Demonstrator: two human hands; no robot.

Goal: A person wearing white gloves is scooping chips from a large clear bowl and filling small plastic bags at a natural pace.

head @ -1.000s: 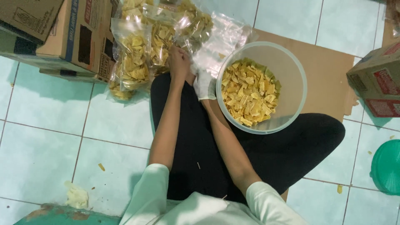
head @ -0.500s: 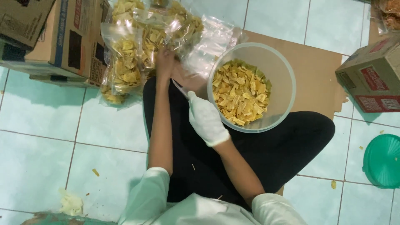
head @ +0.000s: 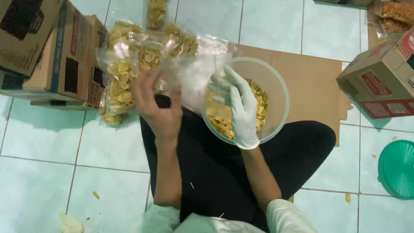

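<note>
A: Status of the hands, please.

B: The bare left hand (head: 157,105) is closed on the edge of a clear, empty thin plastic bag (head: 194,75), holding it up just left of the round translucent plastic bowl of yellow chips (head: 276,86). The right hand in a white glove (head: 241,110) hangs over the bowl with fingers spread loosely and nothing gripped; whether it touches the chips below, I cannot tell.

A: Location of the bag?

B: In the air above the person's black-trousered lap (head: 215,172), between the bowl and the pile of filled clear chip bags (head: 125,82) lying on the pale green tiled floor (head: 43,172) at the far left.

A: Handling notes?

B: In my judgement the film is very light, limp and somewhat slippery; it will collapse unless held at the mouth. Take it at the open rim, pinching both layers apart. The chips look brittle, so scoop loosely and do not squeeze.

A: Surroundings?

B: Brown cardboard boxes (head: 47,51) stand far left, another printed cardboard box (head: 384,82) far right, and a round green plastic lid (head: 399,168) lies near right. The bowl rests on a flat brown cardboard sheet (head: 310,82).
</note>
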